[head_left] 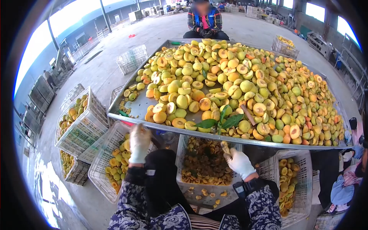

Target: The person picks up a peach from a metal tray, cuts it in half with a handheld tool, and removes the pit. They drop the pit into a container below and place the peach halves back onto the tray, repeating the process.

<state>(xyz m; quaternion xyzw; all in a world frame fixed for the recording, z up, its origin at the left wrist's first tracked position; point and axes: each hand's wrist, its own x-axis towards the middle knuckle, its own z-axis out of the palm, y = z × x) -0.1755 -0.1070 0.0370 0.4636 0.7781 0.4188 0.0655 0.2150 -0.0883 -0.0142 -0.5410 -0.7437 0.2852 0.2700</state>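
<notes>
My left hand [140, 145], in a whitish glove, is raised near the front edge of the metal table [172, 129]. Its fingers are curled together at the top; what they hold, if anything, is blurred. My right hand [240, 165], also gloved, pinches a small brownish-yellow piece of fruit [225, 147] over a white crate [179, 168] full of browned fruit scraps [205, 168]. A large heap of halved yellow peaches [264, 84] covers much of the table. Leafy green sprigs [232, 121] and a brown stick [248, 115] lie among them.
Left of my legs stands a crate of cut fruit [115, 168], with stacked fruit crates [82, 111] beyond. Another crate [303, 184] is on my right. A person [204, 21] sits across the table; another person's clothing [341, 191] shows at far right. Scraps [205, 192] lie below.
</notes>
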